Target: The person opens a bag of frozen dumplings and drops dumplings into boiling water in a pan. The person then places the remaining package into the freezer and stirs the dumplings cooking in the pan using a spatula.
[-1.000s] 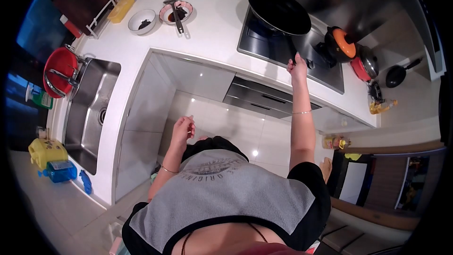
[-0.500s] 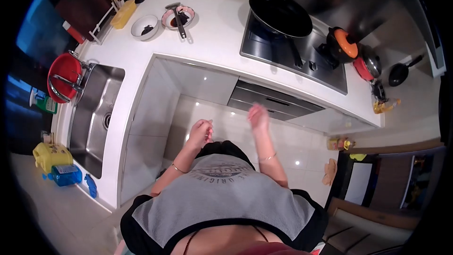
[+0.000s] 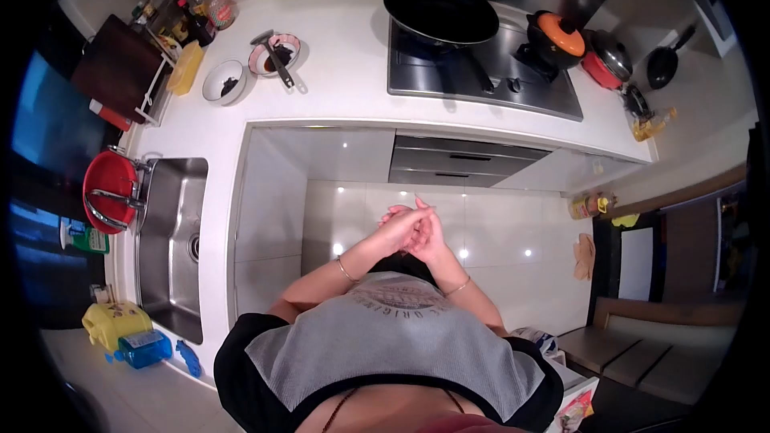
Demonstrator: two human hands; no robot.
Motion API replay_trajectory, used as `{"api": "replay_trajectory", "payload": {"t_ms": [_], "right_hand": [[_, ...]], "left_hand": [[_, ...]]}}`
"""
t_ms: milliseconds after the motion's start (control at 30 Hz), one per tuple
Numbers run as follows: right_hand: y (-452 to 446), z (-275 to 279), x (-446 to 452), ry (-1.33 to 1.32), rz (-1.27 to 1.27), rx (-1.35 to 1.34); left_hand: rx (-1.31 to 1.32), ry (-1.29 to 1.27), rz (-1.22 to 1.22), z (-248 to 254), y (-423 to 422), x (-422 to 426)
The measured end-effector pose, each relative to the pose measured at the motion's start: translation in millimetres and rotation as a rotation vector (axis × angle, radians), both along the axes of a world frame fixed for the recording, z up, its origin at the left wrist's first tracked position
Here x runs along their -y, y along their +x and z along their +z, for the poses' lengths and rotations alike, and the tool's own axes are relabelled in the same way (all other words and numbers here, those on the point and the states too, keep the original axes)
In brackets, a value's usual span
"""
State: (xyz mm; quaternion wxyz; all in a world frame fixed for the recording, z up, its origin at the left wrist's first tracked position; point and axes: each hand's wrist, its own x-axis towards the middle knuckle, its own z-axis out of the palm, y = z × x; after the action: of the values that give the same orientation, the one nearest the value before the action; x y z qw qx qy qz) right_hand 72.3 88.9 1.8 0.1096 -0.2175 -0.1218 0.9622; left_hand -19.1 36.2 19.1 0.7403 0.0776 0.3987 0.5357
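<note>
My left hand [image 3: 395, 234] and my right hand [image 3: 429, 242] are clasped together in front of my belly, above the floor. The fingers are folded against each other and partly hide one another. I see no object in either hand. A thin bracelet [image 3: 346, 270] circles my left wrist, and another bracelet [image 3: 458, 286] my right. Straight ahead of my hands, below the counter, are the dark drawers [image 3: 449, 162].
A black frying pan [image 3: 441, 12] sits on the stainless hob [image 3: 521, 100], near an orange-lidded pot [image 3: 559, 36]. On the counter [image 3: 337, 96] are a white bowl [image 3: 212, 87] and a pink-rimmed bowl [image 3: 255, 62] with a ladle [image 3: 277, 62]. At left is the sink [image 3: 168, 240].
My hands, apart half a second ago, have come together and now touch. The view has shifted, so the counter and hob appear further left and the sink lower.
</note>
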Motion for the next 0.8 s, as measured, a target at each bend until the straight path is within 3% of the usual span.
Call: {"api": "replay_trajectory", "payload": {"t_ms": [133,267,467,567,667,800], "right_hand": [[11,-49,12,-0.172,-0.183,0.066],[16,-81,23,-0.329,-0.295,0.194],[2,-90,25,-0.303,-0.314,0.196],[-1,-87,25,-0.292,-0.32,0.151],[-3,-94,26,-0.252,-0.313,0.184],[-14,-82,26,-0.252,-0.282,0.181]], "left_hand": [[-0.057,0.023,0.091,-65,20,-3],[0.037,-0.162,-0.168,-88,20,3],[-0.088,-0.705,-0.021,-8,8,-17],[-0.229,-0.198,0.038,-91,23,1],[-0.264,-0.176,-0.035,-94,20,1],[-0.362,-0.123,0.126,-50,12,13]]}}
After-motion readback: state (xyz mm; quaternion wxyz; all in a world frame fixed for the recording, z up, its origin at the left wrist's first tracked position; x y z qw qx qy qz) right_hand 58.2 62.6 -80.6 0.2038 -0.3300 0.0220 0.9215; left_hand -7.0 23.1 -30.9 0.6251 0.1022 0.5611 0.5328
